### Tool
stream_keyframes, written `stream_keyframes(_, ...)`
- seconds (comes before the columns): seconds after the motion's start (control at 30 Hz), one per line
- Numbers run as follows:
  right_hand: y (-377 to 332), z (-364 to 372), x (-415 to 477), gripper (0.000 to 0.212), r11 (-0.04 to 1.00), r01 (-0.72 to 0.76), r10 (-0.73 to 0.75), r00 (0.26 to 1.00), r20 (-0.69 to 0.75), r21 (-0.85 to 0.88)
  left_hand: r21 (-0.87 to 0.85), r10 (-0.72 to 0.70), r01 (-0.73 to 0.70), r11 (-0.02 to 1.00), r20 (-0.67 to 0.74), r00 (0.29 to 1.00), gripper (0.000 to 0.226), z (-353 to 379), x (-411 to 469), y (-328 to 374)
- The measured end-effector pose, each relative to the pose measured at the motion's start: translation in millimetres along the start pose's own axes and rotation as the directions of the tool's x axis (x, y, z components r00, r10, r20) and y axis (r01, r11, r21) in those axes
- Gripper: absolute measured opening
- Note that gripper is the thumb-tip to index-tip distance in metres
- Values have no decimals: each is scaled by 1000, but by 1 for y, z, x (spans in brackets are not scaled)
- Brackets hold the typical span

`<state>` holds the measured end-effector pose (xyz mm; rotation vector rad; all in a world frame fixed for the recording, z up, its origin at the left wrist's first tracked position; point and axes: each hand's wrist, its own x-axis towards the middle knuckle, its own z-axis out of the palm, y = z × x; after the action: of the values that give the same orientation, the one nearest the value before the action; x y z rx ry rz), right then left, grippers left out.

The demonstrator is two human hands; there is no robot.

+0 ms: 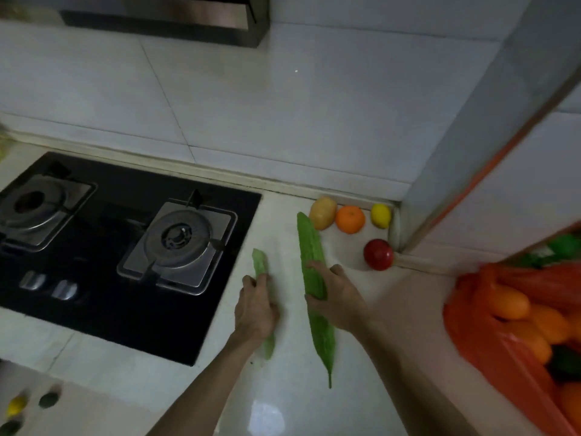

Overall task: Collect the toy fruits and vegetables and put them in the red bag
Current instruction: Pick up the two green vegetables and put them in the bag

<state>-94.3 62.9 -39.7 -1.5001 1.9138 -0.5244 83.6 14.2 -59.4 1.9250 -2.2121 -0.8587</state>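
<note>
My left hand (256, 305) is at about 6 o'clock in my view, palm down, fingers curled shut around something thin. My right hand (338, 295) is just beside it, toward 3 o'clock, and its fingers and thumb wrap around something long. Both my bare arms reach up from the bottom edge. My hands do not touch.

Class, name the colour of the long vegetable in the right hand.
Light green long vegetable, right hand; head view.
</note>
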Motion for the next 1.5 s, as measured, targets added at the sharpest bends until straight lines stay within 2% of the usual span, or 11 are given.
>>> stream_keyframes(0.13, 19, -1, -73, 62, 992, -70, 86, 984, -159, 102, -78, 142, -138, 987, 46, 989, 62, -3, -32, 10)
stream_keyframes(0.27, 29, 3, -162, 60, 978, -168, 197, 941, -276, 124, -95, 364, -356, 929, 79, 928, 60, 5, -76, 23)
stream_keyframes(0.33, 30, 4, -208, 61, 963, -221, 261, 911, -320, 156, -128, 472, -458, 880, 114, 874, 57, 11, -100, 33)
stream_keyframes(0.47, 33, 3, -280, 57, 920, -279, 375, 831, -411, 275, -167, 662, -641, 749, 191, 724, 55, 24, -143, 57)
stream_keyframes(0.67, 55, -23, -348, 58, 876, -306, 477, 671, -568, 374, -220, 796, -768, 602, 238, 556, 56, 40, -179, 113)
stream_keyframes(0.83, 78, -59, -370, 57, 868, -295, 494, 596, -633, 400, -246, 848, -817, 521, 251, 466, 57, 62, -193, 170)
stream_keyframes(1.03, 131, -122, -350, 51, 858, -260, 499, 623, -602, 443, -287, 867, -820, 495, 230, 443, 60, 96, -189, 249)
stream_keyframes(1.3, 220, -195, -289, 51, 826, -289, 523, 715, -465, 484, -252, 808, -772, 583, 284, 517, 61, 154, -155, 355)
stream_keyframes(1.5, 275, -223, -277, 54, 859, -294, 490, 710, -507, 419, -211, 766, -751, 625, 353, 538, 60, 191, -136, 400)
